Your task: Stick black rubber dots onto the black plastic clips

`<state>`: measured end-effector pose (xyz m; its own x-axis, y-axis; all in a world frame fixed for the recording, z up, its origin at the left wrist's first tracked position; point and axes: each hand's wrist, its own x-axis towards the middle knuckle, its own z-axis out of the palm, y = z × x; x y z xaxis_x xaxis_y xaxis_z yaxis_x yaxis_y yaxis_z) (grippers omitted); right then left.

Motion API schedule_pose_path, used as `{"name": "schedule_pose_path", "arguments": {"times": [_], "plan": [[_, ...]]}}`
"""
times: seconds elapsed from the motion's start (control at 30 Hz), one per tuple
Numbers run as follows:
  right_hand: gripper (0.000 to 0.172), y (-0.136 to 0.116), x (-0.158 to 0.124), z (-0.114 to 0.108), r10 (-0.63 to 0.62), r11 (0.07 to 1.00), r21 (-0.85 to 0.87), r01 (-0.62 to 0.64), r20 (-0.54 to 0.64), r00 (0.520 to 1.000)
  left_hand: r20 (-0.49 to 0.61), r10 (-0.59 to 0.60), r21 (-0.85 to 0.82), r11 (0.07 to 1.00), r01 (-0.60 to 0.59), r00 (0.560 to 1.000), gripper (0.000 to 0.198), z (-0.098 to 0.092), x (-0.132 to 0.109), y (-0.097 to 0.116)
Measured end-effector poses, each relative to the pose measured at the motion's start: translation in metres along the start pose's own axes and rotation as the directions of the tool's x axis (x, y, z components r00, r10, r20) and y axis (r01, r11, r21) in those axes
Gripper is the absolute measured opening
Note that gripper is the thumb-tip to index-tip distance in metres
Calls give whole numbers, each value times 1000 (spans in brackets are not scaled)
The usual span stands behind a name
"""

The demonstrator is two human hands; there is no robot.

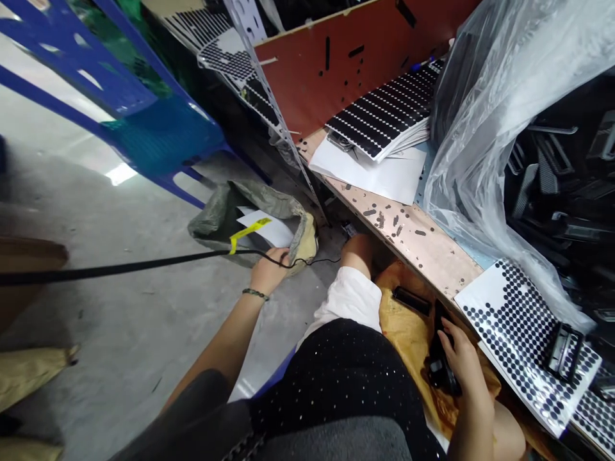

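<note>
My left hand is at the near rim of a grey-green sack on the floor. Its fingers are curled, and what they hold, if anything, is hidden. White paper and a yellow strip show at the sack's mouth, close to my fingers. A black cord passes by this hand. On my lap lies a yellow-brown cloth with black plastic parts on it. My right hand, fingers apart, touches or hovers by a dark part there.
A workbench runs along the right, bearing sheets of black stickers and a dotted sticker sheet. Clear plastic partly covers a heap of black parts. A blue chair stands at upper left.
</note>
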<state>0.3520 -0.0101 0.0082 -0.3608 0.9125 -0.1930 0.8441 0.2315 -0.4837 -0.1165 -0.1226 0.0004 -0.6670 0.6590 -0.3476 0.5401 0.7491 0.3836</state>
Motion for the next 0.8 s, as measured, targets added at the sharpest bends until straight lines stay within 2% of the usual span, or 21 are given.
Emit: {"name": "schedule_pose_path", "arguments": {"times": [0.17,0.27,0.33,0.37,0.4,0.43,0.47,0.5,0.53,0.57,0.6,0.63,0.7,0.8], "plan": [[39,0,-1,3,-6,1000,7,6,0,1000,-48,-18,33,999,19,999,34,-5,-5,2],[37,0,-3,4,-10,1000,5,10,1,1000,-99,-31,50,998,36,995,35,-15,-12,2],[37,1,-5,5,-3,1000,-5,3,10,1000,-70,-52,98,993,59,996,32,-25,-20,3],[37,2,-7,6,3,1000,-11,-3,13,1000,6,-50,122,991,49,999,29,-30,-26,4],[37,3,-9,6,10,1000,-15,-10,12,1000,129,-25,117,993,10,991,27,-34,-33,6],[37,4,-12,6,20,1000,-18,-20,8,1000,289,28,68,996,-49,957,27,-36,-40,11],[36,6,-15,6,33,999,-20,-33,4,999,456,110,-28,994,-109,883,29,-36,-47,17],[36,7,-19,5,50,998,-22,-50,1,999,586,216,-163,975,-148,781,29,-33,-53,25],[36,7,-25,5,75,997,-28,-75,0,997,658,329,-306,939,-158,678,30,-26,-58,36],[35,6,-30,4,104,994,-35,-104,-3,995,678,419,-423,894,-146,604,30,-15,-62,48],[35,4,-36,4,138,989,-44,-138,-10,990,653,483,-511,850,-133,583,30,0,-64,63],[35,0,-41,5,171,984,-52,-172,-22,985,593,534,-581,802,-139,603,29,18,-64,78],[35,-16,-44,10,177,984,-26,-178,-47,983,436,529,-651,744,-151,728,28,62,-61,111],[39,-53,-27,27,38,999,-31,-37,33,999,413,507,-621,765,-173,757,29,127,-55,151]]}}
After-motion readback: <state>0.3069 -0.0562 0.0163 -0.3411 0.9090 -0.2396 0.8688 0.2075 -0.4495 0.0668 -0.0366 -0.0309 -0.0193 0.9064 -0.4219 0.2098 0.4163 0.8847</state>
